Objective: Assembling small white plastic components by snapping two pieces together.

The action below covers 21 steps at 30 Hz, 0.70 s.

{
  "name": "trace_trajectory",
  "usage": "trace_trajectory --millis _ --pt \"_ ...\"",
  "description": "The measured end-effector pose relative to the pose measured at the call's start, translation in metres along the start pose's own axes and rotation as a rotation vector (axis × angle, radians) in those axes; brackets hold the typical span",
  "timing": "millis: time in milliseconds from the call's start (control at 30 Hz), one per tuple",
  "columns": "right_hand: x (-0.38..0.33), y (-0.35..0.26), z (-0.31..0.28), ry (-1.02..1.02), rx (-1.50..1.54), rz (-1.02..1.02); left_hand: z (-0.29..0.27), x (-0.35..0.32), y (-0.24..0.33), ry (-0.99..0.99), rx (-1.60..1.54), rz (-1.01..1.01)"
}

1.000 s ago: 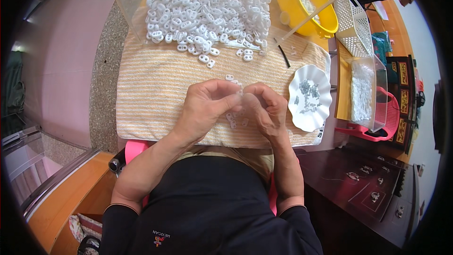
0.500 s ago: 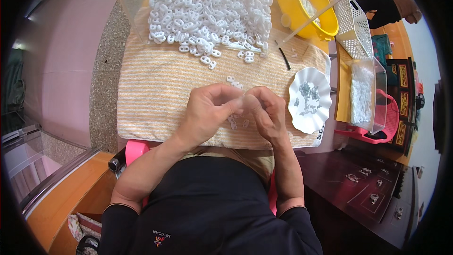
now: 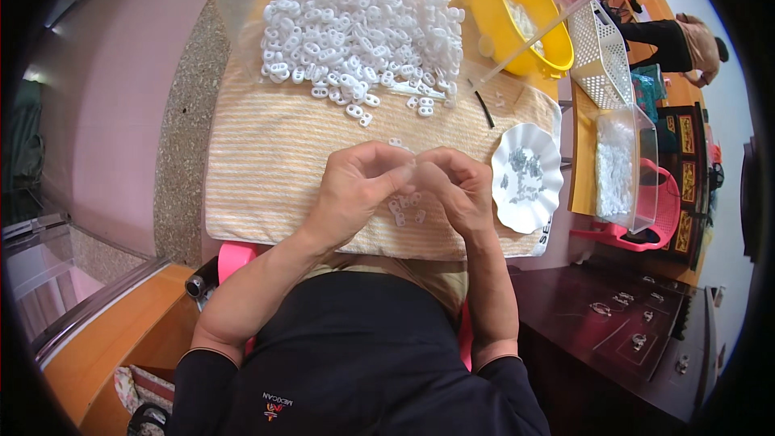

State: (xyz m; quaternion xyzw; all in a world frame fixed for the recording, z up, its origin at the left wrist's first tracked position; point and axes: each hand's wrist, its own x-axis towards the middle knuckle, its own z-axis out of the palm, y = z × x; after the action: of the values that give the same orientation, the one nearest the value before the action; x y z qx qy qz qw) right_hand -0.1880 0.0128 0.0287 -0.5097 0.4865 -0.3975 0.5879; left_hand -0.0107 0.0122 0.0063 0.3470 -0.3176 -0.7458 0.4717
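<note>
Nearest, the dark shirt (image 3: pixel 347 355) shows small lettering (image 3: pixel 278 400) and an emblem (image 3: pixel 272 412); ahead, dark print (image 3: pixel 544 231) marks the striped towel's (image 3: pixel 274 169) corner. Here lie loose white two-holed pieces (image 3: pixel 400 220), between left hand (image 3: pixel 362 187) and right hand (image 3: pixel 463 187) (light, stiff, maybe slippery, I'd judge: pinch the edges). Each grip looks narrow; whether closed on anything, I can't tell. Beyond, the white heap (image 3: pixel 347 40)!

Bare forearms (image 3: pixel 266 287) angle inward; the left hand (image 3: pixel 355 187) and right hand (image 3: pixel 462 187) face each other, fingers (image 3: pixel 371 153) curled, fingertips (image 3: pixel 404 172) close together
</note>
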Motion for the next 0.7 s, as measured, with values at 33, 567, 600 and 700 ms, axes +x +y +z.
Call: trace_trajectory --millis 33,567,600,700 --pt "0.000 0.000 -0.001 -0.002 -0.002 0.000 0.000 0.000 0.001 -0.001 -0.002 -0.012" --pt "0.039 0.003 -0.016 0.143 -0.698 -0.327 -0.003 0.002 0.004 0.039 -0.099 -0.035" --pt "0.043 0.004 -0.017 0.144 -0.699 -0.327 -0.004 0.003 0.002 0.056 -0.100 -0.038" --pt "0.050 0.004 -0.017 0.195 -1.043 -0.450 -0.005 0.004 0.000 0.073 -0.101 -0.038"
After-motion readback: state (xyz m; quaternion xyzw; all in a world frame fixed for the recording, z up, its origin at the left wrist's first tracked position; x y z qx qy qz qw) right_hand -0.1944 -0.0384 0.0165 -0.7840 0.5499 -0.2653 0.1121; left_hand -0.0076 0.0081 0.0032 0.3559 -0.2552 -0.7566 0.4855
